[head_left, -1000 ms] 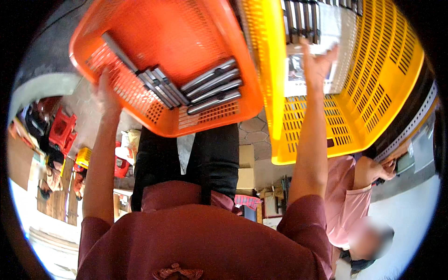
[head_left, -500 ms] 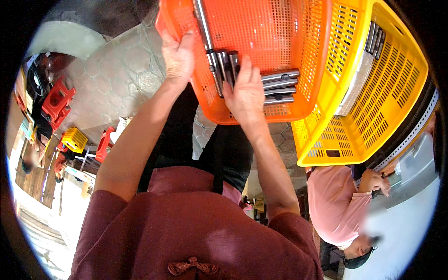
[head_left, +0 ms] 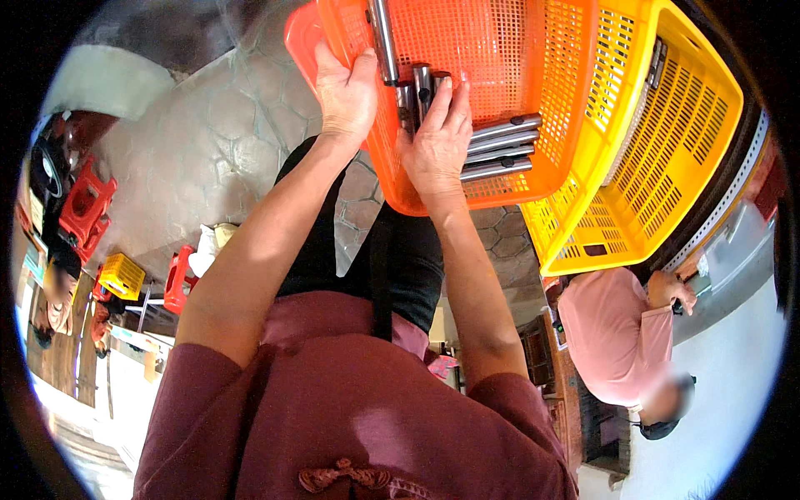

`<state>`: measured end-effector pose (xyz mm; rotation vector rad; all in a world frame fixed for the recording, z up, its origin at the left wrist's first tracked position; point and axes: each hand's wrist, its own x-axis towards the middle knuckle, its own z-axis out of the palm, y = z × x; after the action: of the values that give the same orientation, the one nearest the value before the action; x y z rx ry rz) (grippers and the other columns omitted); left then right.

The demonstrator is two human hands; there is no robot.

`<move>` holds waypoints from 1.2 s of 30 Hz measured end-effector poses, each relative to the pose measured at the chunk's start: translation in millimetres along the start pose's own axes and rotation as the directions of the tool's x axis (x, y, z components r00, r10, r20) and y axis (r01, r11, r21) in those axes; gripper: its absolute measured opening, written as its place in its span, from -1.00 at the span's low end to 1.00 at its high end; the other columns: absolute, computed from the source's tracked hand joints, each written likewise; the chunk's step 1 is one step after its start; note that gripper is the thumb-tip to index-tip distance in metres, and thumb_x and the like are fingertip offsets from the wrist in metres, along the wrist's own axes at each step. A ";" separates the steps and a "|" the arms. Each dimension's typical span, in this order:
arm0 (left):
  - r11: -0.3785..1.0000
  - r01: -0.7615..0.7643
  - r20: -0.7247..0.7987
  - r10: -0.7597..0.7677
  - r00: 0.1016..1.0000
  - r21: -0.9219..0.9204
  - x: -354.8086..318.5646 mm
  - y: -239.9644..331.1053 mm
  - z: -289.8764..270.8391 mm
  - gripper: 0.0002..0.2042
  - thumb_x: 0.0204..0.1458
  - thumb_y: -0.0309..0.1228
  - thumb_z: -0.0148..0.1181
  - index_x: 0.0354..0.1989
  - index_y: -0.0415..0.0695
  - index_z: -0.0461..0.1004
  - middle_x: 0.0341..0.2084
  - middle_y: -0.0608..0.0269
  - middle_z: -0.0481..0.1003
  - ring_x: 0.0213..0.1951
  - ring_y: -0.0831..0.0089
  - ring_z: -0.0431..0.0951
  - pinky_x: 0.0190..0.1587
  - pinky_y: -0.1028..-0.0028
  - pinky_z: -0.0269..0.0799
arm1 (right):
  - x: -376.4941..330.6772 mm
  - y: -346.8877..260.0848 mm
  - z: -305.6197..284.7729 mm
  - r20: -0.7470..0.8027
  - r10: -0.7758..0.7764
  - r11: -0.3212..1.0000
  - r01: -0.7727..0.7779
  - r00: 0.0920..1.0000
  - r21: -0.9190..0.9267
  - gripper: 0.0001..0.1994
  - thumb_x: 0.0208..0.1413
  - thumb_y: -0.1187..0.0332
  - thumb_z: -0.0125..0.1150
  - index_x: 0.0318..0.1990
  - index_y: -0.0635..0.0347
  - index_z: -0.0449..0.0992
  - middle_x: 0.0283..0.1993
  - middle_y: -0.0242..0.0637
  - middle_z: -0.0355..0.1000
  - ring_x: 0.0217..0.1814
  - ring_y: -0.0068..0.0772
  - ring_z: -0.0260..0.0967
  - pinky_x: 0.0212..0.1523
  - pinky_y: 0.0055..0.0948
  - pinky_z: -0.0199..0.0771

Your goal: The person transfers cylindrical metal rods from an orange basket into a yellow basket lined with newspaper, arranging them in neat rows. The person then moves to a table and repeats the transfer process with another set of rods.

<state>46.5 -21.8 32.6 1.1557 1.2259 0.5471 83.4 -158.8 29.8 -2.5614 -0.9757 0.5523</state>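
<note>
My left hand [head_left: 348, 98] is closed on the left rim of an orange plastic basket [head_left: 398, 193], thumb on the inner side. Behind that edge shows a second orange rim [head_left: 302, 42]. Inside the basket my right hand [head_left: 437, 154] has its fingers bent over short shiny metal rods [head_left: 422, 82]; its fingertips touch them, and the palm hides their lower ends. To the right of that hand, several similar rods [head_left: 505, 150] lie side by side, pointing left to right. A longer metal rod [head_left: 383, 42] lies along the basket's left wall, running off the top edge.
A large yellow slotted crate [head_left: 642, 212] stands against the right of the basket, with metal rods [head_left: 657, 62] at its far side. Beyond it a person in a pink shirt [head_left: 612, 333] works at a grey surface. Red stools [head_left: 87, 204] and a small yellow crate [head_left: 122, 277] stand at left on the paved floor.
My left hand and the basket's left edge have shifted right. The long rod's lower end has come apart from the rods beneath it. My right hand stays over the short rods.
</note>
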 end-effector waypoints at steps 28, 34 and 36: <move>0.997 0.061 0.019 -0.062 0.998 0.040 4.1 -3.3 6.3 -0.57 0.08 -0.51 0.05 0.16 -0.21 0.22 -0.02 0.16 0.41 -0.07 0.36 0.46 0.05 0.36 0.37 | 34.6 22.7 -190.1 -0.003 0.296 0.762 -0.234 0.955 0.604 -0.23 -0.19 0.51 0.21 0.25 0.37 0.00 -0.02 0.10 0.29 -0.07 0.00 0.38 -0.01 -0.19 0.40; 0.993 -0.017 -0.025 0.020 0.999 0.116 7.2 -13.2 -7.4 -0.70 0.09 -0.53 0.05 0.02 -0.22 0.34 -0.14 0.23 0.47 -0.17 0.46 0.49 -0.07 0.44 0.41 | 72.0 190.1 -256.1 -0.083 0.545 0.760 -0.449 0.834 0.470 -0.31 -0.14 0.48 0.18 0.21 0.39 0.07 -0.03 0.17 0.30 -0.04 -0.02 0.38 -0.02 -0.14 0.38; 0.984 -0.033 -0.016 0.036 0.999 0.174 9.9 -18.2 -13.4 -0.71 0.08 -0.52 0.07 0.00 -0.22 0.36 -0.16 0.22 0.49 -0.17 0.45 0.50 -0.07 0.44 0.42 | 92.6 273.6 -229.3 -0.036 0.573 0.757 -0.513 0.819 0.405 -0.29 -0.16 0.47 0.22 0.21 0.41 0.07 -0.11 0.20 0.36 -0.08 0.03 0.41 -0.02 -0.15 0.37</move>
<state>32.9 -15.2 13.1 1.3230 1.2912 0.4849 406.2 -328.4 85.0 -2.4505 -0.0207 0.5997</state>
